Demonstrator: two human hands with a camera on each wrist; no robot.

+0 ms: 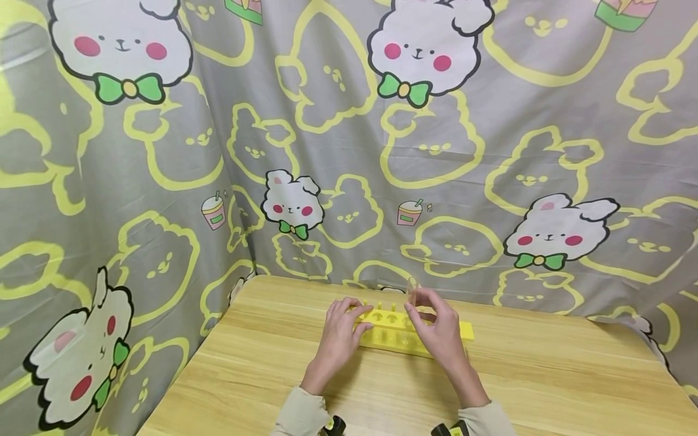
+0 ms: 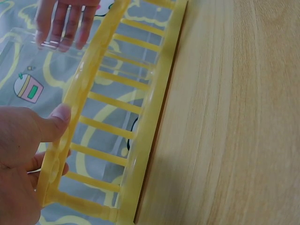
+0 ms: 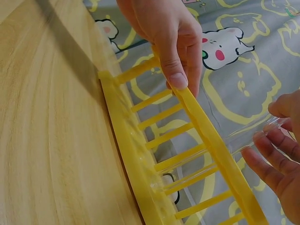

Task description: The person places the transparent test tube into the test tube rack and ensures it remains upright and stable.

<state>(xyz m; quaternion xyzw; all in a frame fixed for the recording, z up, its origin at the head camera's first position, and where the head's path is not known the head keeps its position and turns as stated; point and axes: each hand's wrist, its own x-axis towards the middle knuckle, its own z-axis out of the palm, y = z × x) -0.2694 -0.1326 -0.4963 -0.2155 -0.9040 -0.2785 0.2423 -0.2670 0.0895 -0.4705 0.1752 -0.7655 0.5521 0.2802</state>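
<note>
A long yellow test tube rack [image 1: 392, 342] stands on the table, with round holes along its top plate. At the rack's left end my left hand [image 1: 342, 324] grips the top plate, thumb on the near edge [image 2: 28, 164] and fingers on the far side. My right hand [image 1: 440, 324] is above the right half of the rack. Between its thumb and fingers it pinches a clear test tube [image 3: 246, 132], upright, whose lower part appears to pass through the top plate. The tube's transparency makes its lower end hard to tell.
The wooden table [image 1: 262, 339] extends to both sides and in front of the rack. A grey curtain [image 1: 349, 157] with yellow outlines and white cartoon animals hangs along the back and left, close behind the rack.
</note>
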